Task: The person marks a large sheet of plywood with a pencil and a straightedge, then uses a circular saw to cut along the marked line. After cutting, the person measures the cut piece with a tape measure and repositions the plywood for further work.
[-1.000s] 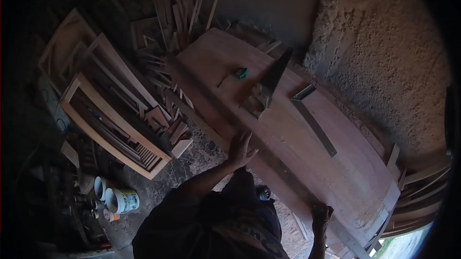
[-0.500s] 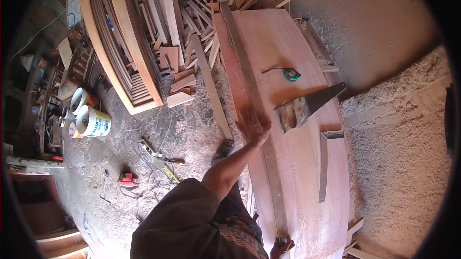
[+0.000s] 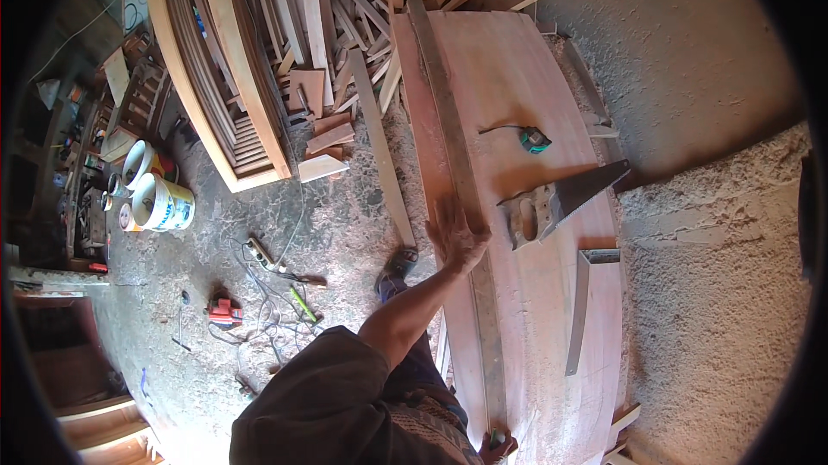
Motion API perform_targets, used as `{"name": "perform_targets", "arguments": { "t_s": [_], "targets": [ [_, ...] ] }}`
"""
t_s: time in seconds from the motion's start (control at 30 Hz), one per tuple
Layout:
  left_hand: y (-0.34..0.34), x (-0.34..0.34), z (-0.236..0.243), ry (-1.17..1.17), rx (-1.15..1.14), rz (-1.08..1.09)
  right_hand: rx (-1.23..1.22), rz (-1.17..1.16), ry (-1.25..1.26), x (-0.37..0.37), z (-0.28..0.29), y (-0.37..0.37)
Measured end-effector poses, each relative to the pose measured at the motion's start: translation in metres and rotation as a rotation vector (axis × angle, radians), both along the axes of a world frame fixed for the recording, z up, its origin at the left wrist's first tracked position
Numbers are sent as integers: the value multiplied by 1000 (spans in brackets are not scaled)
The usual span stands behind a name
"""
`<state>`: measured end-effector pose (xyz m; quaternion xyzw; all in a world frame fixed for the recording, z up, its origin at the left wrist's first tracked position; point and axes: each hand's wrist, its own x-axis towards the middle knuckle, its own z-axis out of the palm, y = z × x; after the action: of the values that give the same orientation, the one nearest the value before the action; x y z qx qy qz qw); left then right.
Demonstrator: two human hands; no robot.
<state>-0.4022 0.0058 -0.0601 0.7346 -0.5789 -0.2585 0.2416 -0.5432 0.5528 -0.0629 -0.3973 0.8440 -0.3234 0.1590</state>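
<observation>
A long, narrow wooden strip [image 3: 448, 124] lies lengthwise along the left side of a wide reddish wooden panel [image 3: 552, 310]. My left hand [image 3: 459, 236] presses flat across the strip at about its middle, fingers spread. At the strip's near end, by the lower edge of the view, my right hand [image 3: 498, 448] is closed around something small with a bit of green; its kind is too small to tell. Right of my left hand rests a handsaw [image 3: 561, 197]. Beyond the saw sits a green and black tape measure [image 3: 534, 140]. A metal try square [image 3: 580, 314] lies nearer, on the right.
Wood offcuts [image 3: 366, 12] pile up past the panel's far end. Wooden frames [image 3: 228, 77] lean at the far left. White buckets [image 3: 164, 204], a red power tool [image 3: 224, 313] and tangled cords are on the left floor. Sawdust [image 3: 707, 292] covers the ground at right.
The view has shifted slightly. Both hands keep their places on the strip, the left flat and the right at the near end; the tools on the panel lie as before.
</observation>
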Motion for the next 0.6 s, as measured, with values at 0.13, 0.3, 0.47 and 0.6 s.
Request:
{"name": "perform_targets", "arguments": {
  "t_s": [0.13, 0.3, 0.47, 0.6],
  "targets": [
    [0, 1, -1, 17, 13, 1, 74, -3, 83, -3, -10, 10],
    [-1, -2, -5, -5, -13, 9, 300, 11, 119, -3, -17, 19],
    [0, -4, -10, -43, -70, 23, 25, 101, -13, -12, -28, 30],
    [0, -3, -8, -47, -40, 6, 73, -202, -397, -28, -61, 60]
  ]
}}
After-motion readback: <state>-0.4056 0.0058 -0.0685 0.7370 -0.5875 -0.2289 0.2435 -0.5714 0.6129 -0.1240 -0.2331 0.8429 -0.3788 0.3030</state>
